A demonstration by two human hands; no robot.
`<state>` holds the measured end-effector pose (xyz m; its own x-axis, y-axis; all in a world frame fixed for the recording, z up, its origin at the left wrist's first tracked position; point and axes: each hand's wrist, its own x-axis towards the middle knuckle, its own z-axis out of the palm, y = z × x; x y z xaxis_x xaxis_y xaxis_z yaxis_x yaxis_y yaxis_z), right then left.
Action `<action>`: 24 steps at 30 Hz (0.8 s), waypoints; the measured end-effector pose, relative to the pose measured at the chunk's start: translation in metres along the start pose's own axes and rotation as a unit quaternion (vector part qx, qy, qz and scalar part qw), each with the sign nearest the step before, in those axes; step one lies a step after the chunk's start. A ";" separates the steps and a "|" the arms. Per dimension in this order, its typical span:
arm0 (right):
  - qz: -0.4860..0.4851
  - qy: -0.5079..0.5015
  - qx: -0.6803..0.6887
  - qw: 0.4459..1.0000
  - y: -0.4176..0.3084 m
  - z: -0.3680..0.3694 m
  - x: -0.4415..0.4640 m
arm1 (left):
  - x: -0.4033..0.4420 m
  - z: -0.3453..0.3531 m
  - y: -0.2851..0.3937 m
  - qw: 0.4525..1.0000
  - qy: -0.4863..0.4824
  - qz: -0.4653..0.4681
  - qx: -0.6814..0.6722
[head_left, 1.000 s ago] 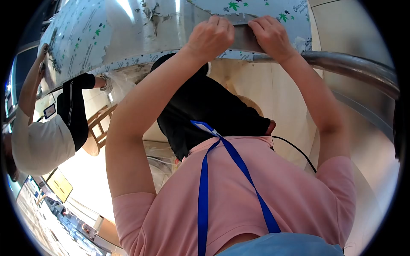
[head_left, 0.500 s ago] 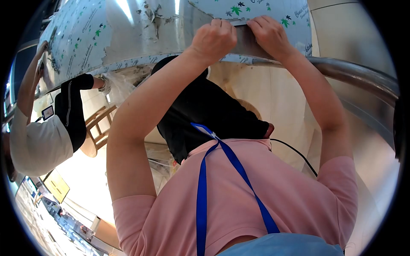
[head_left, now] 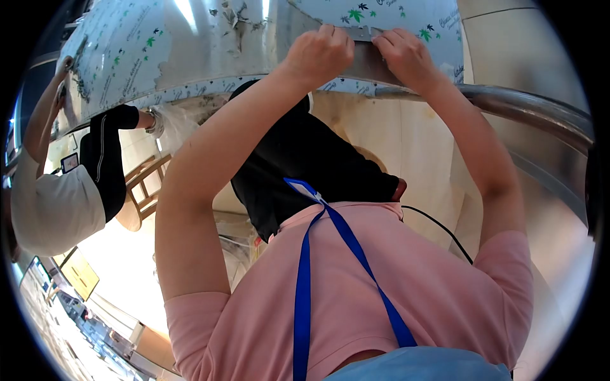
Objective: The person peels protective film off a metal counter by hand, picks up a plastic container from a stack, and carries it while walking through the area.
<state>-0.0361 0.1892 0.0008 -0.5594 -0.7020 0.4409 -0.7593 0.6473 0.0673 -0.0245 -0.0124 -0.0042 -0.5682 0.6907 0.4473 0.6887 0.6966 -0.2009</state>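
Printed protective film (head_left: 381, 11) with green leaf marks covers much of a shiny steel surface (head_left: 203, 60). My left hand (head_left: 321, 54) is closed at the film's lower edge, its fingertips pressed together there. A short distance to the right, my right hand (head_left: 406, 57) pinches the same edge between thumb and fingers. Between both hands the edge stands slightly lifted and ragged, with a strip of bare steel (head_left: 368, 60) below it. What lies inside my left fingers is largely hidden.
A steel rail (head_left: 527, 108) runs along the right. Torn film scraps (head_left: 236, 22) cling to the surface. At the left, a co-worker in a white shirt (head_left: 60, 206) reaches to the same surface, near a wooden stool (head_left: 130, 213). A black cable (head_left: 445, 232) hangs by my side.
My right hand has shifted slightly down and right. The film edge between my hands looks more torn and lifted. My left hand stays almost in place.
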 end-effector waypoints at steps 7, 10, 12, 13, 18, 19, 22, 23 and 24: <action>-0.010 0.007 -0.005 1.000 0.001 0.005 -0.002 | 0.001 0.006 -0.004 1.000 0.007 0.013 0.004; 0.008 0.005 -0.006 1.000 0.003 0.005 0.001 | 0.000 0.006 0.001 1.000 0.002 -0.007 -0.001; -0.008 0.005 -0.015 1.000 0.002 0.004 -0.001 | 0.001 0.007 -0.001 1.000 0.011 0.003 0.000; -0.016 0.008 -0.021 1.000 0.003 0.004 0.000 | 0.002 0.008 -0.002 1.000 0.019 0.004 0.006; 0.009 -0.011 -0.003 1.000 0.008 0.007 0.002 | 0.006 0.012 -0.005 1.000 0.016 -0.005 -0.001; 0.004 -0.010 -0.001 1.000 0.009 0.006 0.003 | 0.005 0.011 -0.005 1.000 0.014 -0.001 -0.001; 0.015 0.003 0.004 1.000 0.005 0.006 0.002 | 0.005 0.010 -0.007 1.000 0.012 0.000 0.004; 0.017 -0.004 0.007 1.000 0.007 0.006 0.003 | 0.007 0.011 -0.007 1.000 0.011 -0.008 0.003; 0.019 -0.008 0.010 1.000 0.011 0.008 0.005 | 0.008 0.011 -0.008 1.000 0.011 -0.015 0.004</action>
<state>-0.0503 0.1905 -0.0029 -0.5931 -0.6819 0.4281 -0.7438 0.6676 0.0328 -0.0396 -0.0098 -0.0089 -0.5784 0.6657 0.4715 0.6684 0.7181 -0.1939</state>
